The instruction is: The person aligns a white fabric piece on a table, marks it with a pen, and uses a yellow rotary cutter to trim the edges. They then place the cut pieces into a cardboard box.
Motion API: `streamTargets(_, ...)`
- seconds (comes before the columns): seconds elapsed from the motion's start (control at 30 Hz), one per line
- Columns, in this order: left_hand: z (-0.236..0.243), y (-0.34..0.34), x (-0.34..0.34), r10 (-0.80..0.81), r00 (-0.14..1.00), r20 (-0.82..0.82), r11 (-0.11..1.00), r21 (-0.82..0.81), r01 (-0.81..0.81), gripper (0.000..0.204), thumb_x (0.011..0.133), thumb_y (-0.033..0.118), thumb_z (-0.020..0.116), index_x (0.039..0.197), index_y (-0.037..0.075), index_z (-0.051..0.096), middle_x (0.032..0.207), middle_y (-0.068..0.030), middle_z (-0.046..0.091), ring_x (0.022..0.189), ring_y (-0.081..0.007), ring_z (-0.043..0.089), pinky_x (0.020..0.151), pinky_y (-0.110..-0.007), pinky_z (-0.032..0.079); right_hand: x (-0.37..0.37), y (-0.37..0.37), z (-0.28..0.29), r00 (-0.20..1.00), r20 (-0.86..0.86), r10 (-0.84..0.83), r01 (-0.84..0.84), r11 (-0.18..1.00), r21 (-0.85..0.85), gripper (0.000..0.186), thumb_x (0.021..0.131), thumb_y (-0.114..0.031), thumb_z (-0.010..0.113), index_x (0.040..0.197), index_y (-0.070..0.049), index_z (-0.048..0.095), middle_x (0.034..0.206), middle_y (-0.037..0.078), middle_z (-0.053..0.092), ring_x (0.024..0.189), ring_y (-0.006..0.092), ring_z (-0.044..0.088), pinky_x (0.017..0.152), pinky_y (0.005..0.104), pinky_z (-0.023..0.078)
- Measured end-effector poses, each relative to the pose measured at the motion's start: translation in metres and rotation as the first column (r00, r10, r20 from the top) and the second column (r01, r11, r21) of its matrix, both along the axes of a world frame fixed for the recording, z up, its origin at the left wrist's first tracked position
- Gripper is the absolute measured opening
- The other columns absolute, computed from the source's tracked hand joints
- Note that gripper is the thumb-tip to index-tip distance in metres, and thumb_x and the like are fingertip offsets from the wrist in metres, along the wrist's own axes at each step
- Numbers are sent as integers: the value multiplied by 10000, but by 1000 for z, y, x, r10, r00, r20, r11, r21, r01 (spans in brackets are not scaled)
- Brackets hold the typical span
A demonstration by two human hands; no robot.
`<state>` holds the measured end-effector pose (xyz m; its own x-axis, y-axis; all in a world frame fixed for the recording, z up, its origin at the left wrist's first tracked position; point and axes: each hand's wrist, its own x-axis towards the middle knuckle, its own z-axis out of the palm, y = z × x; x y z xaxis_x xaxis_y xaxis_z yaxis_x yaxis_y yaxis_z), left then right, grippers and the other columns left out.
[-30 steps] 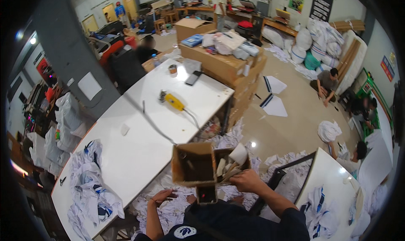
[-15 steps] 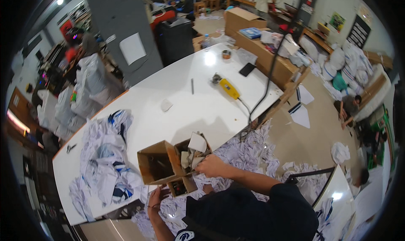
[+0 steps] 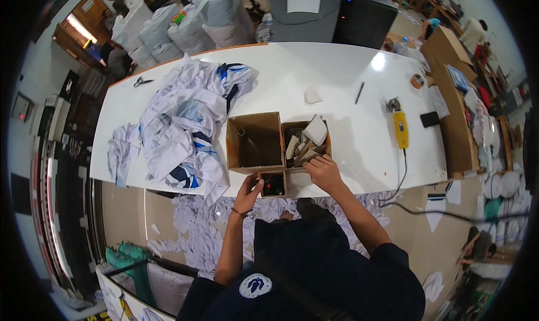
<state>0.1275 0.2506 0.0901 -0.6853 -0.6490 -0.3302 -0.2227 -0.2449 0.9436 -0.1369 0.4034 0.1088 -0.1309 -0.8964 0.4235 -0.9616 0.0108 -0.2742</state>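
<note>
An open brown cardboard box (image 3: pixel 254 143) stands at the near edge of the white table (image 3: pixel 348 130). Next to it, on its right, a second cardboard compartment (image 3: pixel 305 142) holds cardboard scraps and a white piece. My right hand (image 3: pixel 323 172) rests on that compartment's near rim, fingers curled on the scraps. My left hand (image 3: pixel 247 193) touches a small dark-lined cardboard box (image 3: pixel 273 183) at the table edge, fingers on its left side.
A heap of white and blue garments (image 3: pixel 179 124) covers the table's left half. A yellow power tool (image 3: pixel 400 127) with its cord, a pen (image 3: pixel 359 92), scissors (image 3: pixel 141 82) and a tape roll (image 3: pixel 416 80) lie on the table. White garments (image 3: pixel 191 231) litter the floor.
The view has swung round so the table now runs across the picture. Both hands stay at the cardboard boxes; my left hand has come up onto the small box.
</note>
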Motion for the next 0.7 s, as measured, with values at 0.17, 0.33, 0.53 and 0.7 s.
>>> streamTargets(0.17, -10, -20, -12, 167, 984, 61, 983, -93, -161, 636, 951, 364, 727, 1359, -64, 493, 1269, -178, 609, 1144, -219, 598, 941, -328, 504, -17, -19, 46, 896, 378, 231, -118, 947, -299, 223, 753, -108, 797, 951, -73, 700, 902, 74, 671, 947, 279, 649, 850, 400, 507)
streamTargets(0.33, 56, -28, -22, 257, 891, 374, 926, -359, -116, 510, 810, 367, 863, 1018, -41, 638, 909, -126, 698, 798, -159, 669, 733, -299, 542, -75, -26, 71, 884, 464, -50, 198, 940, -277, 410, 721, -22, 776, 1118, -35, 672, 1170, 172, 630, 1109, 369, 591, 956, 439, 481)
streamTargets(0.53, 103, -69, -7, 527, 818, 229, 753, -573, -325, 456, 733, 282, 919, 949, 40, 597, 887, -31, 614, 827, -119, 575, 696, -281, 478, -96, -49, 77, 826, 564, 9, 50, 995, -90, 573, 750, -22, 747, 1302, -58, 600, 1320, 160, 587, 1210, 345, 571, 1007, 413, 481)
streamTargets(0.7, 101, -103, -15, 554, 821, 138, 731, -553, -400, 580, 799, 306, 869, 1235, 38, 595, 1123, -94, 645, 1043, -178, 605, 858, -325, 492, -89, -59, 87, 781, 623, 46, -143, 984, 107, 625, 789, -40, 731, 1385, -120, 559, 1379, 132, 548, 1087, 302, 619, 921, 400, 523)
